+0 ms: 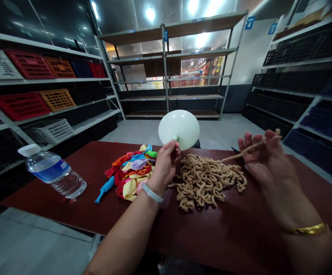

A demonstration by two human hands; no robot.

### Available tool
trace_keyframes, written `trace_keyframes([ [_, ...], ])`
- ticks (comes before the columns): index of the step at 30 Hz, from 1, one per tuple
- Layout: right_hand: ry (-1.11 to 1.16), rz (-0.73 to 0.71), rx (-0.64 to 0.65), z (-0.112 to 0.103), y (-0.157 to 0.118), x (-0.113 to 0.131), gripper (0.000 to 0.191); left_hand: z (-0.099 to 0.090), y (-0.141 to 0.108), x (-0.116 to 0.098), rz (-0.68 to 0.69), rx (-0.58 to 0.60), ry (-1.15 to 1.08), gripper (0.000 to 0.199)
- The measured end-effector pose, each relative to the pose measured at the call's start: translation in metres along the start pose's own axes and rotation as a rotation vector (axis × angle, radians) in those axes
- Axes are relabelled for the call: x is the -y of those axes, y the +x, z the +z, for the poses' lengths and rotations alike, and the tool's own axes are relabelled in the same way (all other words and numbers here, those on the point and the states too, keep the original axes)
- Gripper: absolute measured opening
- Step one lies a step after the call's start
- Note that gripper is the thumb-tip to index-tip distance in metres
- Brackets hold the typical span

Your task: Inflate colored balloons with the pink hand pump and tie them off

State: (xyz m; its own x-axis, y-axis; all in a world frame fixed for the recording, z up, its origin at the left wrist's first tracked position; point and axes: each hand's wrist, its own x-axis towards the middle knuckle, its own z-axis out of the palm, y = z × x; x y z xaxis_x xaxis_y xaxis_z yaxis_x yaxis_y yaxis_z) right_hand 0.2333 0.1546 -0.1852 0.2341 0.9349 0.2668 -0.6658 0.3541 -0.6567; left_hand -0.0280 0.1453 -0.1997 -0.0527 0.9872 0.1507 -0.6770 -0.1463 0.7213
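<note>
The blue label (51, 170) on a clear plastic bottle (72, 184) is illegible. Above a dark-red table (234, 225), the left hand (167, 160) pinches the neck (176, 138) of a taut mint-white balloon (180, 124). Past heaped, crinkled tan cords (207, 179), a blue sign (250, 23) reads "4". The half-curled right hand (271, 162) grips one cord (242, 152), its other end buried.
</note>
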Motion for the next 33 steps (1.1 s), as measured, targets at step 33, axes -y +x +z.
trace_keyframes([
  [33, -1.236, -0.145, 0.548, 0.03, -0.027, -0.05, 0.024, -0.001, -0.006, 0.053, -0.047, 0.032, 0.382, 0.04],
])
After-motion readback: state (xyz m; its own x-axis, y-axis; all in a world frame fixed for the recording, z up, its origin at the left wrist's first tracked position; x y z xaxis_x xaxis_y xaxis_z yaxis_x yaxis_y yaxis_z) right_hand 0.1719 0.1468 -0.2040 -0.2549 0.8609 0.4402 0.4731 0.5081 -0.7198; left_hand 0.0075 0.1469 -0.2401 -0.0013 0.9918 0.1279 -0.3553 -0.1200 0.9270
